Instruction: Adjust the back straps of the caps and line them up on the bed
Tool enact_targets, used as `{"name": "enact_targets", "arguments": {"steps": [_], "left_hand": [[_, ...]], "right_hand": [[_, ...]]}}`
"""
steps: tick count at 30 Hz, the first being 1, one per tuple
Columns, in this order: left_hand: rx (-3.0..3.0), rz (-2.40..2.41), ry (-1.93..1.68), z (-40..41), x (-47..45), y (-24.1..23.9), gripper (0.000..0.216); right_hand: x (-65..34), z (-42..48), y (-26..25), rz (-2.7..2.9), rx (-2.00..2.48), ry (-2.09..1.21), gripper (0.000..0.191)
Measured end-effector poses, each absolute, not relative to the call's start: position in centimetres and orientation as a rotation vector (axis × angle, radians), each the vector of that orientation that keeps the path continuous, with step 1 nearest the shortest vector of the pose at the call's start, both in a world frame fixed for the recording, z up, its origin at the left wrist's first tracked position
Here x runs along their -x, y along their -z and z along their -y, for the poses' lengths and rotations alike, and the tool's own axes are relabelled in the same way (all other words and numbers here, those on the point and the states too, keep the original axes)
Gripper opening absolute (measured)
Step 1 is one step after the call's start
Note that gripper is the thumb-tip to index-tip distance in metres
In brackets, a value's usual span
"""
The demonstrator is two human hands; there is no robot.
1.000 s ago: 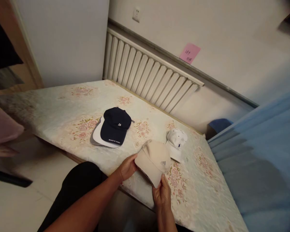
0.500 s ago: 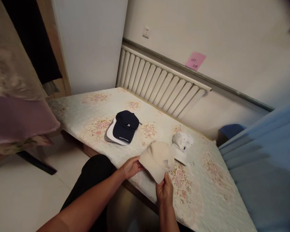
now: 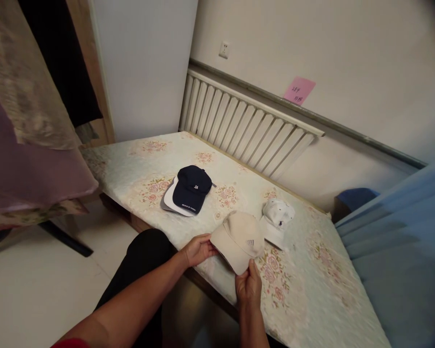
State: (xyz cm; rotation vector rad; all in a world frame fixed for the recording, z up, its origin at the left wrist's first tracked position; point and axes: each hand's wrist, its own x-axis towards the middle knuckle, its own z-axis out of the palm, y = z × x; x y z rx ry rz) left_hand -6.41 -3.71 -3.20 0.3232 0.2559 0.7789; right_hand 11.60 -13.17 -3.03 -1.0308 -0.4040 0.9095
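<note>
Between my hands is a beige baseball cap (image 3: 235, 237) with a small dark logo on its front, its brim pointing toward me. My left hand (image 3: 198, 250) pinches the left edge of the brim. At the brim's right edge, my right hand (image 3: 249, 285) grips with the thumb on top. Farther left, a navy cap (image 3: 193, 183) with white lettering rests on top of a white cap (image 3: 170, 195); whatever else lies beneath is mostly hidden. Just beyond the beige cap, a white cap with small dark marks (image 3: 278, 215) lies on the flowered bed cover (image 3: 319, 290).
A radiator (image 3: 239, 121) runs along the wall behind the bed. Blue curtain (image 3: 402, 251) hangs at the right, near a blue-topped bin (image 3: 355, 198). Clothes (image 3: 32, 111) hang at the left. My knee (image 3: 148, 246) is by the bed's edge.
The view has shifted slightly, moving the scene a little to the right in the picture. Both hands keep their hold on the beige cap, which stays nearly the same.
</note>
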Motion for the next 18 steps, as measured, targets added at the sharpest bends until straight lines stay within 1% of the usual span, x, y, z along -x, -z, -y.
{"name": "enact_targets", "arguments": {"steps": [4,13,18], "left_hand": [[-0.328,-0.267,-0.776,3.74,6.41,3.04,0.017],[-0.327,-0.294,-0.763,3.96,6.35,2.36,0.021],[-0.330,-0.304,-0.762,3.91,6.35,2.32,0.023]], "right_hand": [[-11.77,13.16,3.28,0.434,1.043,-0.911,0.050],[-11.91,13.16,3.40,0.411,1.056,-0.909,0.043],[-11.78,12.84,3.22,0.416,1.021,-0.902,0.035]]}}
